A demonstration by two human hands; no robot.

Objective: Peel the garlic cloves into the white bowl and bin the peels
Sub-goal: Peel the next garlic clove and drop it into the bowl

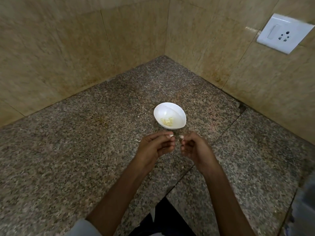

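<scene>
A white bowl (177,109) stands on the granite counter (85,150) with several peeled garlic cloves (167,121) in its bottom. Just in front of it both hands hover close together. My left hand (153,147) has its fingers curled and pinches a small pale bit, a garlic clove (171,135), at its fingertips. My right hand (194,149) is curled too, with a pale scrap, probably peel (181,137), at its fingertips. The image is blurred, so which scrap is clove or peel is unclear. A thin peel sliver (139,141) lies beside my left hand.
The counter sits in a corner between two tiled walls (68,57). A white switch and socket plate (284,33) hangs on the right wall. The counter's front edge (180,183) steps back near my body. No bin is in view.
</scene>
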